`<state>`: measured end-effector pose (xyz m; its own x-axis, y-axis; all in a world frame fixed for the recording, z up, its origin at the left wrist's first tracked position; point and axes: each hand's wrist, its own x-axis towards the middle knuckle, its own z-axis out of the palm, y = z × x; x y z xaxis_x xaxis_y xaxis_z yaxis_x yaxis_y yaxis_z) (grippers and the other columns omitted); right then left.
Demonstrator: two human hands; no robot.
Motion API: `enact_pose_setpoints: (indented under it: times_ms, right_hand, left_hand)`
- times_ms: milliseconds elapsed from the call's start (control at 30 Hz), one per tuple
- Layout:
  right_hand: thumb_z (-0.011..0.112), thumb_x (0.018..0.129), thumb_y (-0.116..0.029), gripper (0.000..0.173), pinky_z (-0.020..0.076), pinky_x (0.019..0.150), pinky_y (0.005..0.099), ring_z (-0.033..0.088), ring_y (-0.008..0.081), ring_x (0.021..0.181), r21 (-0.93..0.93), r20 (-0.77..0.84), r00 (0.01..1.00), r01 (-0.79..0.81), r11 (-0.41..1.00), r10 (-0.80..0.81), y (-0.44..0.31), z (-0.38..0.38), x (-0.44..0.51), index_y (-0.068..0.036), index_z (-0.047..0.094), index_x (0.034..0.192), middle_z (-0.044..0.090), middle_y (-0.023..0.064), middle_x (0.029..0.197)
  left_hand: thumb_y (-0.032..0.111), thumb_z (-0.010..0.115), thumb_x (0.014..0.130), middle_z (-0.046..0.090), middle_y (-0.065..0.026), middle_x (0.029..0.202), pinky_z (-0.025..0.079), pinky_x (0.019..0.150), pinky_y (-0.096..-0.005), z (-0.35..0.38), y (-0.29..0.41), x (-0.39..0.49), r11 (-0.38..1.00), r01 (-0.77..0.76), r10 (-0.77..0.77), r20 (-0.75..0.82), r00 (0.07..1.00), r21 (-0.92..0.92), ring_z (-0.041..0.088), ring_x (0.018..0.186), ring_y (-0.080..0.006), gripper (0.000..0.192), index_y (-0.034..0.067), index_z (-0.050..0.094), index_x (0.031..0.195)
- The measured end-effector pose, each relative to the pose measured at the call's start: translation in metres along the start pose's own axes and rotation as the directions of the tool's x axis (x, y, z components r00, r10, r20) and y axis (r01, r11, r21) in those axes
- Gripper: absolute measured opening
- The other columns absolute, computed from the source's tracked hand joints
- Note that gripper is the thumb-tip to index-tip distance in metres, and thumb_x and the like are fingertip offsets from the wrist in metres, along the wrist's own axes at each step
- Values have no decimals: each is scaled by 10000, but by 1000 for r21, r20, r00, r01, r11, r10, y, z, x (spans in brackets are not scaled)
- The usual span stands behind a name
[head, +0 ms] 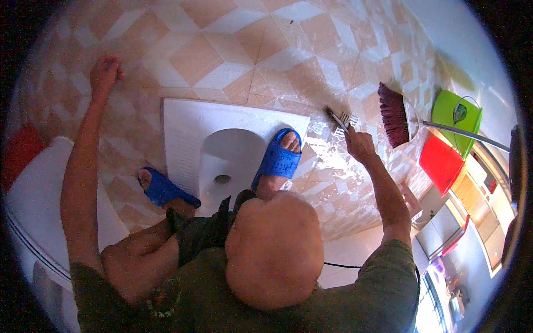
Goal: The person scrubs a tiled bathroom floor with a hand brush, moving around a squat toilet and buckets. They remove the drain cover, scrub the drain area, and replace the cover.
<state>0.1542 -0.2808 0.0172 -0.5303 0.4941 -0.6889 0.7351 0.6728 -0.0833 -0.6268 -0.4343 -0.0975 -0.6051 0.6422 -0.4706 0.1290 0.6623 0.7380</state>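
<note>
My right hand (361, 143) grips the handle of a small brush (335, 118), whose dark bristles point up and left near the wet tiled floor (333, 162). A floor drain grate (346, 125) with slots shows just beside and beneath the brush; I cannot tell whether the bristles touch the floor. My left hand (106, 74) is out at the upper left over the patterned tiles, its fingers curled, with nothing visible in it. Between my blue slippers (278, 156) lies a white squat toilet (187, 112), one slipper resting on its right edge.
A broom with dark red bristles (392, 115) stands at the right, beside a green dustpan or bin (449, 110) and a red one (441, 160). White suds and water spread over the tiles near the drain. A white rounded object (95, 208) and a red object (21, 154) are at the left.
</note>
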Motion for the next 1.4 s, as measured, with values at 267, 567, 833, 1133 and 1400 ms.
enact_pose_setpoints:
  times_ms: [267,567,833,1133,1400]
  right_hand:
    - [603,812,-134,194,563,644,494,701,398,821,127,-400,785,558,820,-472,-248,-34,172,-34,630,976,697,196,858]
    - [572,990,-301,393,535,618,490,682,370,693,-100,113,985,139,985,-128,-41,-38,47,-142,521,1346,670,170,734]
    - [593,836,-141,301,537,640,530,670,433,714,-35,-12,898,439,898,-440,-167,-45,137,-43,581,1121,682,204,770]
    - [616,865,-205,185,562,661,535,717,364,782,19,-426,847,359,933,-317,-321,-188,310,-36,686,840,721,174,873]
    - [544,932,-240,241,562,657,533,712,358,766,133,-329,944,43,990,3,-284,-176,317,-36,666,974,715,176,845]
  left_hand:
    - [213,652,970,677,-48,780,556,594,-296,-2,-25,35,794,-392,390,106,915,466,652,653,-135,220,64,611,1127]
    - [155,688,929,682,-64,800,550,556,-303,-10,2,-4,999,-28,28,12,1000,42,639,633,-134,227,53,610,1116]
    - [164,680,928,692,-75,851,562,575,-311,-3,9,-8,996,11,-12,15,1000,86,655,654,-152,248,13,601,1107]
    - [337,667,935,655,-167,1161,524,870,-469,-30,1,-29,722,-218,334,-54,941,657,617,1059,-307,433,62,592,1261]
    - [442,582,964,278,-232,1590,288,1100,-710,5,-73,-9,566,-198,449,-98,888,800,182,1456,-544,711,265,275,1581]
